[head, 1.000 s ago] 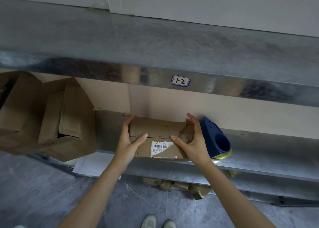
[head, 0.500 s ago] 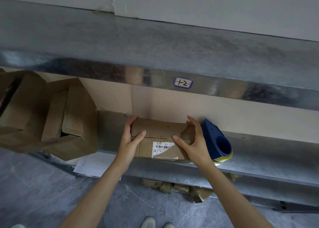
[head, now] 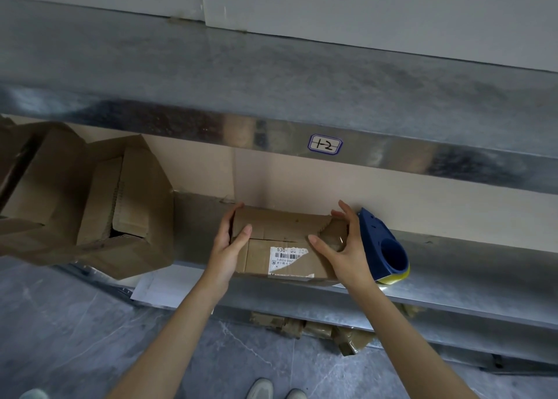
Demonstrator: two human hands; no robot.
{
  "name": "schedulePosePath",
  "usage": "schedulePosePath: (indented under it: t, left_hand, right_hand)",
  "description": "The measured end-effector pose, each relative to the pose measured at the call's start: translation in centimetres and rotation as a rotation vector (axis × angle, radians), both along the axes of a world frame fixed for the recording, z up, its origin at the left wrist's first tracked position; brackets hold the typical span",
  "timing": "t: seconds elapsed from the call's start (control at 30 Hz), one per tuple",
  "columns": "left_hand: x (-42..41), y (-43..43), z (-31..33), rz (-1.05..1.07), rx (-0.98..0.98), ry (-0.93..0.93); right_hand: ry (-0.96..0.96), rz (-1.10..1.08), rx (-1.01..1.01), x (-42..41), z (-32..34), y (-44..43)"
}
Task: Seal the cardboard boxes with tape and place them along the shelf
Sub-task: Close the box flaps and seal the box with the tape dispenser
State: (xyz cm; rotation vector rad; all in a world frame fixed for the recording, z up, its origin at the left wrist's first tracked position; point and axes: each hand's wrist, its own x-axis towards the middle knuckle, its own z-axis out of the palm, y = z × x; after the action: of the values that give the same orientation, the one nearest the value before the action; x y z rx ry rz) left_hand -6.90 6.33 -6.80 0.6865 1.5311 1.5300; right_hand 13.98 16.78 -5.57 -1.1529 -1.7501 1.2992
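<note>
Cardboard front and centre: the small box (head: 280, 241) sits on the metal shelf (head: 468, 265) in the middle of the frame, flaps down, so whatever is inside stays hidden. On its left end, the left hand (head: 225, 250) has a firm grasp, fingers wrapped round the far side and thumb lying on the top face. At the other end, the right hand (head: 347, 247) grasps it too, thumb on top and fingers reaching over the far corner, where a glossy strip of clear tape shines. A white barcode label (head: 288, 258), torn along one edge, is stuck on the box and reads "530".

Just beside the right hand, further right in the frame, a blue tape dispenser (head: 383, 244) stands on the shelf, with yellow showing at its lower edge. Over at the left of the frame a bigger box (head: 99, 205) lies tipped with its flaps open. The gap is dark, and I cannot tell what it holds.

Above, the upper shelf's edge carries a tag (head: 325, 144) marked "1-2". Lower centre, crumpled brown scraps (head: 317, 329) lie under the shelf, with a white sheet (head: 163, 287) off to their left.
</note>
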Motion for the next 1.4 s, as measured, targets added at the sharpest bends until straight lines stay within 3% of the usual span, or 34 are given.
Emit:
schedulePosePath:
  t: [0.47, 0.63, 0.7, 0.77, 0.9, 0.97, 1.17, 1.3, 1.4]
  left_hand:
    - [0.2, 0.3, 0.4, 0.032, 0.015, -0.022]
    - [0.3, 0.6, 0.3, 0.027, 0.018, 0.073]
    - [0.3, 0.5, 0.1, 0.007, -0.027, 0.166]
    - [0.3, 0.5, -0.2, 0.027, -0.067, 0.371]
    - [-0.1, 1.2, -0.2, 0.071, 0.002, 1.108]
    - [-0.2, 1.6, 0.2, 0.0, 0.047, 1.292]
    - [-0.9, 1.1, 0.2, -0.31, 0.023, 1.461]
    - [-1.4, 1.6, 0.8, -0.363, -0.047, 1.526]
    - [-1.2, 1.9, 0.6, -0.303, -0.061, 1.44]
  right_hand:
    - [0.029, 0.024, -0.074, -0.1, -0.2, 0.7]
    - [0.032, 0.024, -0.068, -0.1, -0.1, 0.8]
    - [-0.019, 0.02, -0.023, -0.1, -0.3, 0.7]
    - [-0.096, -0.007, 0.056, -0.2, -0.4, 0.6]
    - [-0.293, -0.036, 0.39, -0.6, 0.0, 0.6]
    - [-0.423, 0.054, 0.592, -0.7, 0.3, 0.8]
    - [-0.75, 0.401, 0.822, -0.3, 0.6, 0.8]
    - [-0.864, 0.488, 0.781, -0.4, 0.9, 1.7]
    - [-0.857, 0.444, 0.699, -0.7, 0.8, 2.0]
